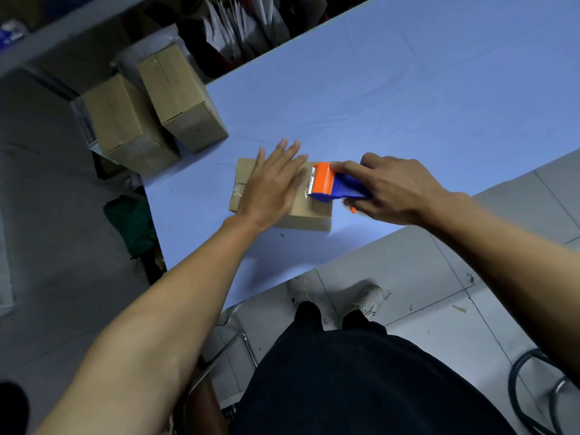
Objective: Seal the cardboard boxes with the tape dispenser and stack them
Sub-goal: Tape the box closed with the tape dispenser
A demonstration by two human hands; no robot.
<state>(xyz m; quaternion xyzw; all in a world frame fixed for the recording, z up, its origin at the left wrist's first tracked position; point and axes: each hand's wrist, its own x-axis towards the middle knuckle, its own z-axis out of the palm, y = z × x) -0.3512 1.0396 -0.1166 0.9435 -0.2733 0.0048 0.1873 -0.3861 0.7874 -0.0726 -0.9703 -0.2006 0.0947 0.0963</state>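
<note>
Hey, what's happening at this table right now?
A person is taping a small cardboard box shut on a blue table. The left hand lies flat on top of the box, holding it down. The right hand grips an orange and blue tape dispenser whose toothed end is on the box's right end, with clear tape running along the top. Two other boxes stand at the table's far left corner.
</note>
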